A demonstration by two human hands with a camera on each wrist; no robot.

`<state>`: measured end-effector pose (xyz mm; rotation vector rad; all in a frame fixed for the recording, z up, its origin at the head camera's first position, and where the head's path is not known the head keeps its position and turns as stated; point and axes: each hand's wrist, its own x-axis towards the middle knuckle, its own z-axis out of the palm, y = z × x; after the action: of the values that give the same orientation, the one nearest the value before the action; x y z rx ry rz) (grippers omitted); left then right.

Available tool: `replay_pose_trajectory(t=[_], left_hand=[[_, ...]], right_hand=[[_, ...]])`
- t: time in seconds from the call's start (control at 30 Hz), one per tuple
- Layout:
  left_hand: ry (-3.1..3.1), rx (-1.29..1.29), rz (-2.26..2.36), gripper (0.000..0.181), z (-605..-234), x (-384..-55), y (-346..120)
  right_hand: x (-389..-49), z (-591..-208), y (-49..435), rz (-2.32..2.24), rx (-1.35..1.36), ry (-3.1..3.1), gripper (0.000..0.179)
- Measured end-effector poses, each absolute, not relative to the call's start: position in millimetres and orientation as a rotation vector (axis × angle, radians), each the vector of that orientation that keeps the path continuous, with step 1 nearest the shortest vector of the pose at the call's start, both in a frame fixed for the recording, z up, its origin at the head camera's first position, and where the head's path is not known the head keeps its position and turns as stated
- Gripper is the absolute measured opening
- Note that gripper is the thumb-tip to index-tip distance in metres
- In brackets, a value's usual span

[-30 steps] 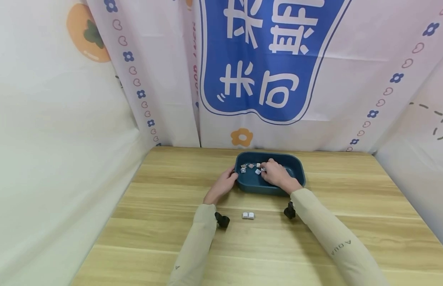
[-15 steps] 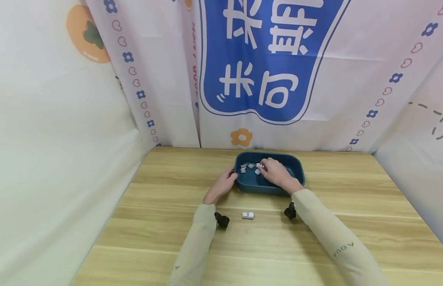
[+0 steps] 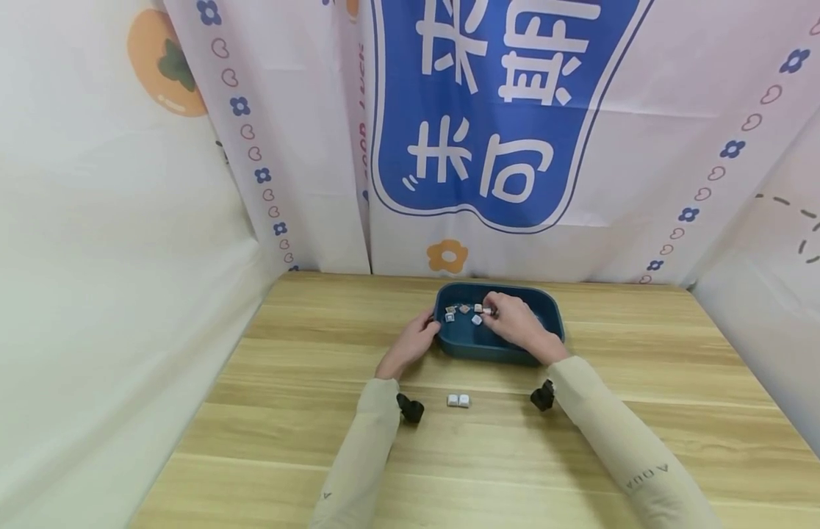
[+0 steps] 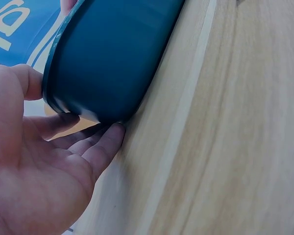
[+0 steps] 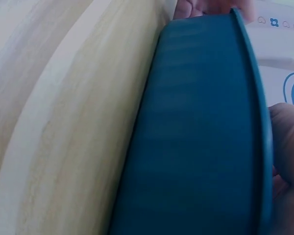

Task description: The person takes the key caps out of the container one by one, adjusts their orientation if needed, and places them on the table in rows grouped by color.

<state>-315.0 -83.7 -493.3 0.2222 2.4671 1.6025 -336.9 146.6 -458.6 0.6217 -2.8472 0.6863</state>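
Note:
A dark teal rectangular tray (image 3: 492, 353) stands near the back of the wooden table. My left hand (image 3: 411, 344) grips its left end; in the left wrist view the thumb is at the rim and the fingers bend against the outer wall of the tray (image 4: 108, 58). Over the near rim reaches my right hand (image 3: 513, 320), pinching a small white-and-dark keycap (image 3: 490, 311) between thumb and fingertips. Beside it in the tray lie a white keycap (image 3: 477, 319) and several other small pieces. In the right wrist view the tray wall hides the fingertips of my right hand (image 5: 287, 161).
Two white keycaps (image 3: 458, 400) sit side by side on the wooden table (image 3: 304, 411), in front of the tray. A printed cloth (image 3: 317, 220) hangs right behind the table, with pale cloth at both sides. Each wrist wears a black camera mount (image 3: 411, 408).
My right hand has drawn slightly to the right inside the tray, and the keycap now shows at its fingertips. The left hand has stayed at the tray's left end.

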Motion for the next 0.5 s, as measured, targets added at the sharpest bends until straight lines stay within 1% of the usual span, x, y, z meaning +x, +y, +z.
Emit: replay_pose_trajectory(t=[0.23,0.5], left_hand=[[2.466,0.237,1.618,0.049,-494,-317,-84],[2.463,0.244,1.622,0.05,-496,-317,-84]], right_hand=[[-328,-450,147,0.757,0.623,-2.805,0.013],[-318,-444,145,0.767,0.604,-2.792,0.016]])
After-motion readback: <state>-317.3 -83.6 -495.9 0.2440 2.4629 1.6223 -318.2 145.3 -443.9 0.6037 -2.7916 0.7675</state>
